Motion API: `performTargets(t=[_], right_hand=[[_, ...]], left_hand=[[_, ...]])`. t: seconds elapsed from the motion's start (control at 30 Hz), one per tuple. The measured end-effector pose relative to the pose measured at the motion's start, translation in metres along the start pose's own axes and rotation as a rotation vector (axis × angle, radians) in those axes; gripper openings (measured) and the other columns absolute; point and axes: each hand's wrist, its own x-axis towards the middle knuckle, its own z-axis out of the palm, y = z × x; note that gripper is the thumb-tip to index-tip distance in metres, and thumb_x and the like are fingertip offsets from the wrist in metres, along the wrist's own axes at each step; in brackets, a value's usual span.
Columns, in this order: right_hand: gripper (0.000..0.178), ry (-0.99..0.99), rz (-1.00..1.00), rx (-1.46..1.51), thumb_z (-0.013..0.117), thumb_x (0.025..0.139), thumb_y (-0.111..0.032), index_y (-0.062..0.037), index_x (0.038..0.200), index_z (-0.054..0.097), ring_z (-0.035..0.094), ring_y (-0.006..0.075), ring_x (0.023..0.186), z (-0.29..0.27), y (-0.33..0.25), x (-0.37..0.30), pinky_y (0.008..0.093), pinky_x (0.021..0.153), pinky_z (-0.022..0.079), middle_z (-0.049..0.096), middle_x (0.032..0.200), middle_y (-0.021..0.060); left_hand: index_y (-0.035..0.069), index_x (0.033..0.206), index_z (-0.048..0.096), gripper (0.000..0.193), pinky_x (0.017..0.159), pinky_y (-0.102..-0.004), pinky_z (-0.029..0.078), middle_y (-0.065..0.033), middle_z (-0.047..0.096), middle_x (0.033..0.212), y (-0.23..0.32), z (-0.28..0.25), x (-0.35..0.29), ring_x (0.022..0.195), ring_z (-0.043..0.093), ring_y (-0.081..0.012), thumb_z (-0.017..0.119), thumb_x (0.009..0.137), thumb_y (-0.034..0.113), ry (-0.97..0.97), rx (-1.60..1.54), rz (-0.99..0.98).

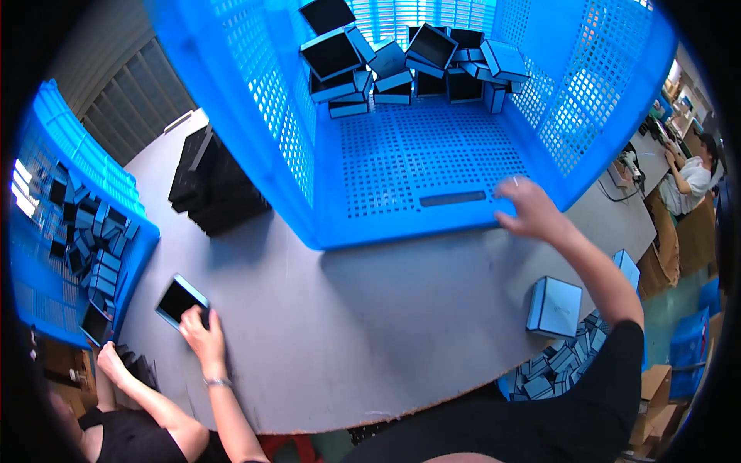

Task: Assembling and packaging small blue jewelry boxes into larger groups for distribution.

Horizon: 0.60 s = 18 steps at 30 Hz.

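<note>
A big blue perforated crate (409, 235) stands on the grey table, its open side toward me. At its far end, light-blue boxes (432, 46) with black faces or insides are piled. My right hand (532, 210) is over the crate's near right edge, slightly blurred, fingers bent and apart, nothing visible in them. Whether it touches the edge I cannot tell. On the left of the table my left hand (204, 336), with a band at the wrist, grips the edge of a shallow light-blue box part (179, 299) with a black face.
Black stacked trays (212, 185) stand left of the crate. Another blue crate (143, 255) with many boxes is at far left, beside a co-worker's hand (114, 363). A closed light-blue box (556, 307) sits at right, above a container of boxes (556, 370). Another person (689, 181) sits far right.
</note>
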Motion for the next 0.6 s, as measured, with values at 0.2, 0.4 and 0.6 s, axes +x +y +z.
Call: performTargets(t=[0.2,0.4,0.6], right_hand=[[0.068,0.461,0.221,-0.241,0.071,0.087,-0.043,-0.0013,0.137,0.051,0.052,0.0327,0.13,0.05,0.081,0.28,0.0418,0.111,0.041,0.055,0.138,0.0189],[0.02,0.423,0.349,-0.242,0.064,0.092,-0.026,-0.0108,0.106,0.064,0.064,0.0296,0.106,0.088,0.093,0.331,0.0441,0.091,0.054,0.069,0.105,0.0115],[0.031,0.378,0.039,0.729,0.061,0.1,-0.03,-0.0077,0.122,0.06,0.067,0.0222,0.098,0.021,0.018,0.15,0.0317,0.082,0.053,0.069,0.102,0.0106]], left_hand=[[0.005,0.088,0.06,0.016,0.09,-0.0443,0.041,-0.0135,0.06,0.093,0.153,-0.037,-0.063,0.097,0.054,-0.0342,0.067,0.075,0.0,-0.186,-0.236,0.206],[0.013,0.091,0.07,0.023,0.085,-0.039,0.039,-0.0041,0.062,0.094,0.223,-0.046,-0.115,0.096,0.057,-0.0245,0.079,0.07,0.013,-0.461,-0.513,0.35],[0.014,0.069,0.059,0.029,0.097,-0.0509,0.036,-0.0137,0.053,0.107,0.242,-0.043,-0.131,0.113,0.044,-0.0395,0.085,0.058,0.022,-0.392,-0.66,0.557]])
